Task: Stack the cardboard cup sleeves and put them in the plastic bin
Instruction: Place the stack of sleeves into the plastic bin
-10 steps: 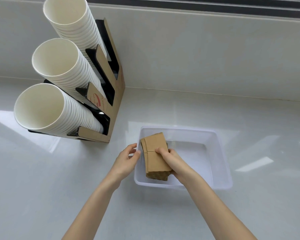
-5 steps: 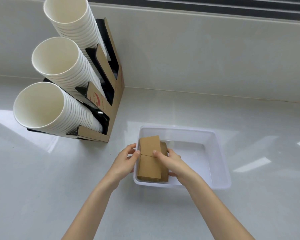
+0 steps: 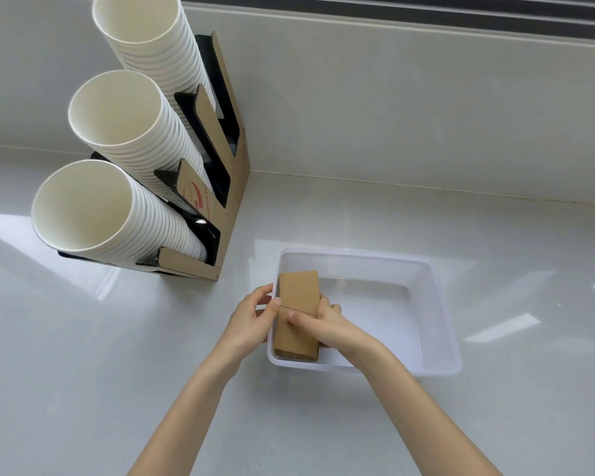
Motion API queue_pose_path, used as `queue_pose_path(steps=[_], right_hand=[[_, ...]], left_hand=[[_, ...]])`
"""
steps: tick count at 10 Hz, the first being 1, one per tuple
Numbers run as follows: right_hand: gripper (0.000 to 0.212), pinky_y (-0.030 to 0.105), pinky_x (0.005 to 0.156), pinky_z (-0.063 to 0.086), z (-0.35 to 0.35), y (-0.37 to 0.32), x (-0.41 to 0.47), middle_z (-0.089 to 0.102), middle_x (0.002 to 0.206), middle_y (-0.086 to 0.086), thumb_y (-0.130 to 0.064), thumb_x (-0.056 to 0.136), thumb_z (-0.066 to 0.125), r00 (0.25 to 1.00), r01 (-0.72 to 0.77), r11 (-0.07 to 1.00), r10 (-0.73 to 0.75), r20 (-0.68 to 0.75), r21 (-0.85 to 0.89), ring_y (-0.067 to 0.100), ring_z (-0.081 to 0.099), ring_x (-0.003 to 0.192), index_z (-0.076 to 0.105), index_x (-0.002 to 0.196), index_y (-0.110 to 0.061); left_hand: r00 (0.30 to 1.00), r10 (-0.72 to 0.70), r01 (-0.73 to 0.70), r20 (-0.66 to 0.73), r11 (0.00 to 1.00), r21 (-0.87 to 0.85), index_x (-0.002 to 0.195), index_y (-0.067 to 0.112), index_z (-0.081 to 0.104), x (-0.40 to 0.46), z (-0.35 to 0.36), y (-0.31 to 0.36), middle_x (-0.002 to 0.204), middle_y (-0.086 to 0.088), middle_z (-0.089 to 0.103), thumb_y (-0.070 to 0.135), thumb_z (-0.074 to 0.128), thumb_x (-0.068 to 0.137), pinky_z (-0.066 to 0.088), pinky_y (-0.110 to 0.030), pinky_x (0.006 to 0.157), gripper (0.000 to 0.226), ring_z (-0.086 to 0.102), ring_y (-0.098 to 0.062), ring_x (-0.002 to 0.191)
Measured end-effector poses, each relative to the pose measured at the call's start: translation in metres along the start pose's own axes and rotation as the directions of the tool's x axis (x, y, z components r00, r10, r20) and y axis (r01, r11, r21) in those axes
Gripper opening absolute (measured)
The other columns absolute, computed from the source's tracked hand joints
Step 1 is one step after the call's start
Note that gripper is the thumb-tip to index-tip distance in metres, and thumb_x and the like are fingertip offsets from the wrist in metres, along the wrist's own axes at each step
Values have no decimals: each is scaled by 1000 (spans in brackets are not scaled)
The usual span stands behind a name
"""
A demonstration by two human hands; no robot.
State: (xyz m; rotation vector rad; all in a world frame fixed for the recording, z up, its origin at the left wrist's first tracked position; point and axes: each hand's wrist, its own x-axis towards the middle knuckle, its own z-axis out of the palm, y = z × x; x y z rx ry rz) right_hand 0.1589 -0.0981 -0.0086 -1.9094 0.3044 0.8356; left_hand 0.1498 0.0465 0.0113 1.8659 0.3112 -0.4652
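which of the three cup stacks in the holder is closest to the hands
The bottom stack, the lowest of the three in the cardboard holder. Its open mouth sits nearest the left hand and the plastic bin; the other two stacks rise farther back toward the wall.

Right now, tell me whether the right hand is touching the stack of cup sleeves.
Touching. The head view shows the right hand with its thumb pressed flat on the top face of the stack of cup sleeves.
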Motion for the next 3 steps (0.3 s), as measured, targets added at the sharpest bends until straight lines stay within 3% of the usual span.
queue_pose_path(steps=[1,2,3], right_hand=[[68,37,103,42,-8,0,-5,39,135,9,-46,81,53,998,16,996,-21,56,83,23,44,123,26,139,-24],[56,23,83,43,-17,-3,-20,47,136,4,-36,91,48,998,42,991,-46,34,125,18,49,116,27,141,-21],[59,18,84,41,-19,-1,-25,39,143,5,-34,92,47,998,61,997,-61,2,53,18,44,121,22,143,-20]], left_hand=[[1000,9,-9,-3,1000,25,134,20,38,-1,0,0,124,-3,48,31,40,92,49,-40,92,43,51,-23,111],[1000,21,-22,19,996,82,131,21,42,-1,-5,5,123,-5,51,31,43,91,46,-41,98,41,51,-21,108],[999,40,-44,34,990,136,131,21,42,0,-9,8,130,-7,51,30,45,90,43,-34,95,42,52,-20,106]])
